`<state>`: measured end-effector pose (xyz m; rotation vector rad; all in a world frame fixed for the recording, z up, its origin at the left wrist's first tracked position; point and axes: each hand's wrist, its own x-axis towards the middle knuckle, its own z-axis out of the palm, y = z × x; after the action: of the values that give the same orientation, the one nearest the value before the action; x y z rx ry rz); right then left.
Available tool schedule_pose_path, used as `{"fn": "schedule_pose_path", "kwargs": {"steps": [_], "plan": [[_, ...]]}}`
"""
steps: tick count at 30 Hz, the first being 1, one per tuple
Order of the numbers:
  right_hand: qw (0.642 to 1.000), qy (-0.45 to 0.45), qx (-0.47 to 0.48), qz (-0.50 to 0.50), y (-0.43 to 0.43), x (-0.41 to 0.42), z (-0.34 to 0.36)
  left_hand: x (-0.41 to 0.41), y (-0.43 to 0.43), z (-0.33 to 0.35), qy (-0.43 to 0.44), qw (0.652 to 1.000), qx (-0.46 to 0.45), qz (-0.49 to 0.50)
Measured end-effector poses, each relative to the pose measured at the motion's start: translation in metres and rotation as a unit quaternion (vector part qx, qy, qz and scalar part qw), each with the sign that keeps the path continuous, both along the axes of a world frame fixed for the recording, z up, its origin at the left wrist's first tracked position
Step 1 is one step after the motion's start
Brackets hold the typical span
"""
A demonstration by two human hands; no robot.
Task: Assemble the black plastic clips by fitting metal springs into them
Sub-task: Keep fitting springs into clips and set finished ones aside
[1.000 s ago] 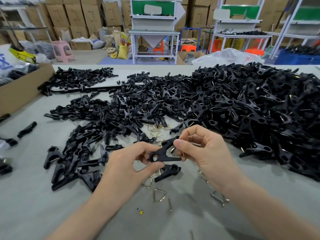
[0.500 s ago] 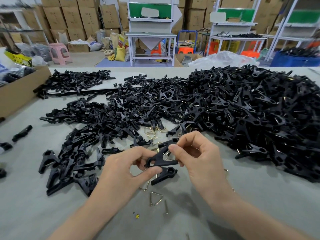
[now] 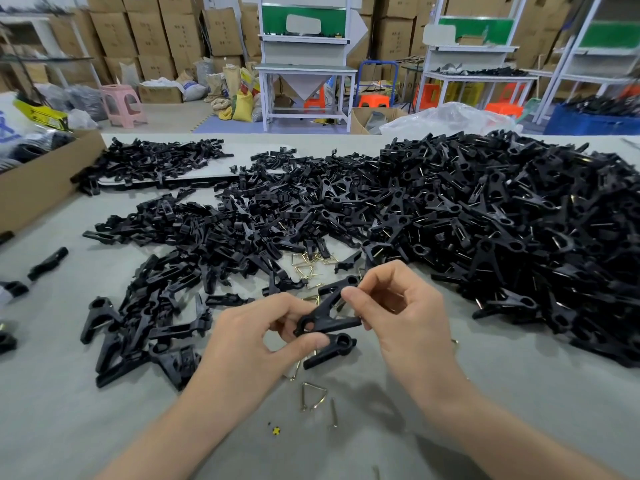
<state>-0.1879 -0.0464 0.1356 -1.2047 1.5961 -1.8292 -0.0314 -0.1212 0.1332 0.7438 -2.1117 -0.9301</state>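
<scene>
Closest to the camera there's a tiny yellow speck (image 3: 276, 430) on the grey surface (image 3: 69, 410), and just past it a few loose springs (image 3: 313, 396) (brass-coloured, bent into little triangles); above those, both hands are up off the surface and clamped on one black clip (image 3: 329, 315); the left hand (image 3: 256, 341) pinches the ring end between thumb and fingers, while the right hand (image 3: 405, 313) pinches the upper arm with thumb and forefinger, its other fingers curled in; right under the left thumb sits a second clip half (image 3: 330, 351), probably lying on the surface, though I can't tell if the thumb touches it; whether a spring is already seated in the held clip is hidden by the fingers.

Further out there's a small spring pile (image 3: 311, 261) between a scatter of clip halves (image 3: 156, 306) on the left and a much bigger heap of clips (image 3: 502, 220) on the right; a cardboard box (image 3: 41, 178) sits at the left edge; beyond the surface stand a pink stool (image 3: 123, 103), a white workbench (image 3: 304, 69), a blue crate (image 3: 588, 123) and stacked cartons (image 3: 156, 32) along the back wall.
</scene>
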Motion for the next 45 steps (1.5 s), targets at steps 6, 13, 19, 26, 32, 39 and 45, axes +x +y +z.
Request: {"fn": "schedule_pose_path", "kwargs": {"steps": [6,13,19,26,32,39,45], "plan": [[0.998,-0.053,0.007,0.025,-0.001,-0.0001,0.0003,0.0008,-0.0015,-0.001,-0.011,1.0,-0.021,0.005],[0.982,-0.161,0.07,0.075,-0.005,-0.0045,0.0015,0.0007,-0.0027,-0.0047,-0.023,0.999,-0.043,0.009],[0.972,-0.178,0.095,0.118,-0.0045,-0.0049,0.0056,0.0009,-0.0035,-0.0045,-0.014,0.999,-0.043,0.015],[0.967,-0.157,0.142,0.139,-0.0042,-0.0072,0.0074,0.0032,-0.0068,-0.005,-0.013,0.999,-0.043,0.03],[0.971,-0.164,0.131,0.112,-0.0032,-0.0088,0.009,0.0014,-0.0081,-0.0071,0.01,1.0,-0.017,0.016],[0.965,-0.185,0.149,0.111,-0.0016,-0.0059,0.0034,0.0013,-0.0081,-0.0094,0.014,1.0,-0.016,0.017],[0.97,-0.168,0.141,0.104,-0.0027,-0.0064,-0.0006,0.0007,-0.0075,-0.0088,0.009,1.0,-0.014,0.022]]}}
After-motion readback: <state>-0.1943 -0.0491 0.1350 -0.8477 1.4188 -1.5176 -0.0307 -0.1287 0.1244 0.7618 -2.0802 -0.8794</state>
